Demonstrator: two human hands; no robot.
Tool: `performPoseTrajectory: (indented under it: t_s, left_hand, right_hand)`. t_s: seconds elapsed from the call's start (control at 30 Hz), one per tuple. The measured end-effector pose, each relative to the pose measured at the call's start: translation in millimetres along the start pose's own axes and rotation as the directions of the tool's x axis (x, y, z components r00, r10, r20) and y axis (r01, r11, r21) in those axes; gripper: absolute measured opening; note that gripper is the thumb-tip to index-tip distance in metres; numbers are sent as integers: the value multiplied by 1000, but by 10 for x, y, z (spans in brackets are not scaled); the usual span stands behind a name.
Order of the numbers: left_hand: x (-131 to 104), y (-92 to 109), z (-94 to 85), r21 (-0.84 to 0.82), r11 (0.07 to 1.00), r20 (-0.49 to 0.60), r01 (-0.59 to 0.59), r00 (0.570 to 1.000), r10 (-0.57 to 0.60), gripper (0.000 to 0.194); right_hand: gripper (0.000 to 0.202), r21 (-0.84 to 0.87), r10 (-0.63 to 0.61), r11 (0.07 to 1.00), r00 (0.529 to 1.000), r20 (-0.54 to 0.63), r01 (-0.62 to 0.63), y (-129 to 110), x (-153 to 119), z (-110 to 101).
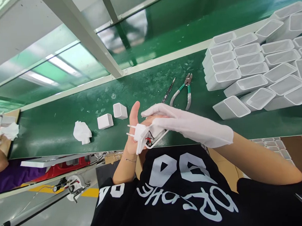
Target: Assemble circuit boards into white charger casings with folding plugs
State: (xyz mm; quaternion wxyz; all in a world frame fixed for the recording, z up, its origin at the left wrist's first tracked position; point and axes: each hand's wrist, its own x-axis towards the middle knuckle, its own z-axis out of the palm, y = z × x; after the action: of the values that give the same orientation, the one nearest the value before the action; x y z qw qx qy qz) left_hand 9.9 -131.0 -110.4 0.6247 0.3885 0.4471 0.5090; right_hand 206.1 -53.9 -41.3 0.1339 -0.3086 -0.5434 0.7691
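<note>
Head cam has the left hand (131, 144) and gloved right hand (177, 121) wrapped round a white case (156, 130), plug cap (141, 133) ajar, wires (149, 139) showing, so it's not closed up yet.

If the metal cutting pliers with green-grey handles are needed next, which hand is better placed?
Probably the right hand, in a white fabric glove: it is nearer the pliers. The bare left hand is farther away, holding the white plastic plug casing.
</note>
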Motion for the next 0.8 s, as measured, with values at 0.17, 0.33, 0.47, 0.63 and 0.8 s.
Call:
performPoseTrajectory:
  t_s: [0.17, 0.33, 0.47, 0.63, 0.8]
  left_hand:
    - [151, -4, 22, -69, 992, 73, -103, 991, 108, 127]
    - [312, 132, 62, -307, 951, -122, -18, 992, -21, 88]
    - [387, 220, 92, -420, 907, -179, 43, 975, -129, 55]
    - [449, 296, 227, -564, 824, -291, 52, 922, -257, 52]
    - [449, 342, 330, -586, 809, -349, 47, 886, -304, 53]
  right_hand:
    - [28, 112, 23, 994, 999, -29, -19, 26, 148, 37]
    - [51, 534, 73, 845, 985, -156, 22, 142, 433, -99]
    - [44, 508, 68, 854, 945, -320, 111, 238, 592, -258]
    - [45, 530, 104, 838, 916, -387, 128, 292, 763, -372]
    - [51, 573, 164, 813, 905, -393, 101, 316, 842, -419]
